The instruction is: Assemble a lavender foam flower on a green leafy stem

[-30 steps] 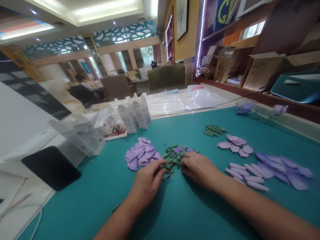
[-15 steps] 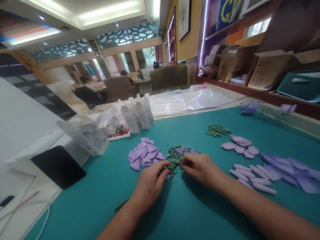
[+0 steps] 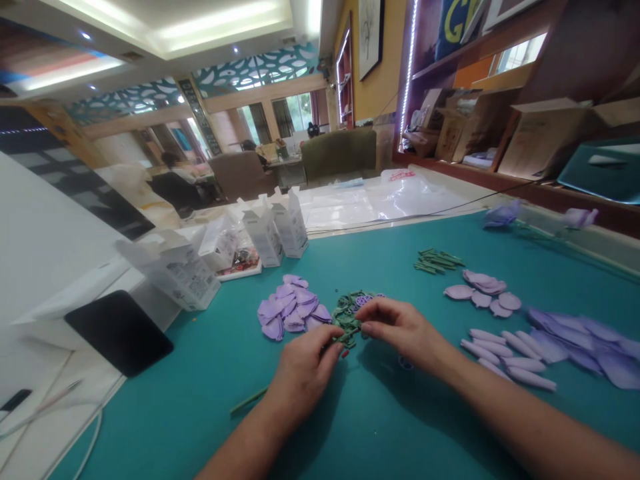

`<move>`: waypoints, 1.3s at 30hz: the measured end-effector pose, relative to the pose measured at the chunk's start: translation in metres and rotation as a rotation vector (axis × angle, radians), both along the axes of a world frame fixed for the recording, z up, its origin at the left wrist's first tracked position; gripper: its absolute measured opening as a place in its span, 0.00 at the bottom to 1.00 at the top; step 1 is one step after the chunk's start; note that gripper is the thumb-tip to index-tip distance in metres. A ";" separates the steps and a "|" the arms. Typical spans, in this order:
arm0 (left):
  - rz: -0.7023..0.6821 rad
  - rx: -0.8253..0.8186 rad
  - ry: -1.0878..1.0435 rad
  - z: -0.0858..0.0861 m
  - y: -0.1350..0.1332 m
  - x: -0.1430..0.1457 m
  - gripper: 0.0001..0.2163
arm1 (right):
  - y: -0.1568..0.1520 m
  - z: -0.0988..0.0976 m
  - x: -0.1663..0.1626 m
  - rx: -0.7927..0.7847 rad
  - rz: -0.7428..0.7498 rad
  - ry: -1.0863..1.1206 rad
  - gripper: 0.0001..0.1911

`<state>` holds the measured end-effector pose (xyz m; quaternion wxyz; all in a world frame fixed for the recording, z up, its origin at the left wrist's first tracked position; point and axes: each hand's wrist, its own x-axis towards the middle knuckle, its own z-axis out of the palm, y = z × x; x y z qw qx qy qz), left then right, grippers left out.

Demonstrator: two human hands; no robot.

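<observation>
My left hand [image 3: 306,368] is closed in a pinch at the near-left edge of a pile of small green pieces [image 3: 346,310]. A bit of green shows at its fingertips, partly hidden by the thumb, and a small red piece [image 3: 345,354] is just beside the thumb tip. Over the right side of the pile, my right hand [image 3: 400,331] has thumb and index finger brought together; what they hold, if anything, is too small to make out. Purple rings [image 3: 363,301] lie among the green pieces. Another purple ring [image 3: 406,363] is under my right hand, partly covered.
Lilac petals [image 3: 293,307] are heaped left of the pile. A green stick [image 3: 249,401] lies by my left forearm. Rightward on the green mat [image 3: 350,433] are green stems [image 3: 437,261], pink ovals [image 3: 483,283], lilac cones [image 3: 520,357] and purple petals [image 3: 590,340]. White boxes [image 3: 270,233] stand behind.
My right hand has risen slightly and moved left over the pile, and a purple ring now shows beneath it. My left hand has shifted slightly toward me.
</observation>
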<state>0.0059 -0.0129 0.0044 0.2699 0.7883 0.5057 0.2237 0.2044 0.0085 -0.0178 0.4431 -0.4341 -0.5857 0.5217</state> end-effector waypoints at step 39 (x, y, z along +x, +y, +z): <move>-0.014 -0.001 -0.042 -0.006 -0.001 -0.002 0.11 | -0.020 -0.008 -0.018 0.429 -0.012 -0.296 0.10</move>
